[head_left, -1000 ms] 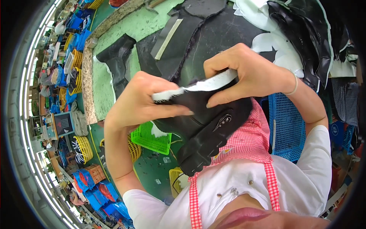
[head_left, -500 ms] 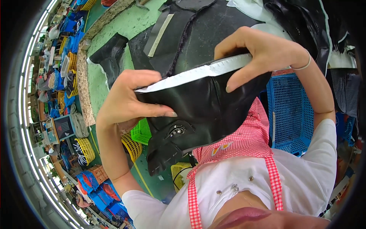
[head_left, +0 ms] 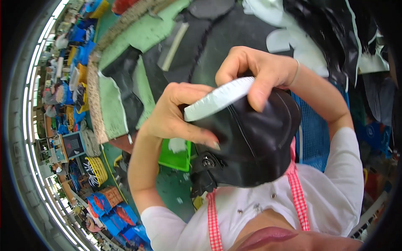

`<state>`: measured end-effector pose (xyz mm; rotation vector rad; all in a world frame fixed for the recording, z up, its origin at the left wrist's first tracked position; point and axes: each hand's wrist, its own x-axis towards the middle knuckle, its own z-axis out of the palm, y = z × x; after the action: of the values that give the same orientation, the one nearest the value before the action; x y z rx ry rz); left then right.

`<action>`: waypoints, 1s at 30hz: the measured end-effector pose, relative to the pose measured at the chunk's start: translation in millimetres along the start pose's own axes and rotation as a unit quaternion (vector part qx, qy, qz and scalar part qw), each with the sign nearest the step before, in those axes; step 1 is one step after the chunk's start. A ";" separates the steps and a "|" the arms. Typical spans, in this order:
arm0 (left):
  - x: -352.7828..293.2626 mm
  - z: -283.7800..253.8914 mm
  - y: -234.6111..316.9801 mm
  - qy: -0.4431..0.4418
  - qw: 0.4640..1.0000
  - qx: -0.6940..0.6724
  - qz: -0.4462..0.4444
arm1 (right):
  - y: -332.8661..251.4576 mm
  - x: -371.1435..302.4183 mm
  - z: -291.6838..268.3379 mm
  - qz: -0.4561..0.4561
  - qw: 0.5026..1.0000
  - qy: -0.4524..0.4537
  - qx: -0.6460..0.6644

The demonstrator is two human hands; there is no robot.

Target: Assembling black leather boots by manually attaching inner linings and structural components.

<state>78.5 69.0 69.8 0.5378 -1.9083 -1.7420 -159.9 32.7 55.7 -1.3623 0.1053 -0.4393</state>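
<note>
A glossy black leather piece [head_left: 259, 146] with a seam down it hangs from my two hands above the worktable. Along its upper edge runs a white strip [head_left: 220, 100], facing up. My left hand [head_left: 169, 115] pinches the left end of that edge, its thumb on the near black face. Further right, my right hand [head_left: 264, 71] grips the other end, thumb in front and fingers behind. A round metal fitting [head_left: 208, 162] shows low on the piece's left side, beside a jagged flap. The fingertips behind the edge are partly hidden.
On the green tabletop [head_left: 112, 121] lie a black cut piece [head_left: 127, 71], dark sheets with a pale strip [head_left: 176, 46], and white sheets [head_left: 307, 52]. A blue basket [head_left: 312, 138] stands below right, a green basket [head_left: 176, 161] below left.
My hands have come closer together and drawn the leather piece nearer to my chest. It bulges and curves now, where it hung flatter before, and its white edge tilts more.
</note>
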 end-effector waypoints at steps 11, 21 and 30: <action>-29.6 -15.6 23.4 0.215 0.969 -0.049 -0.112 | 17.2 -24.7 16.1 -0.073 0.941 0.325 0.050; -5.3 6.3 56.0 0.196 0.966 0.001 -0.172 | 20.4 8.8 29.1 -0.105 0.877 0.458 0.098; 9.0 33.5 47.8 0.276 0.957 0.049 -0.077 | 5.1 -14.2 28.8 -0.163 0.954 0.217 0.129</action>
<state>53.2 95.3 116.2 1.1065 -1.5821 -1.3903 -162.3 65.1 54.5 -1.0082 0.1793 -0.9954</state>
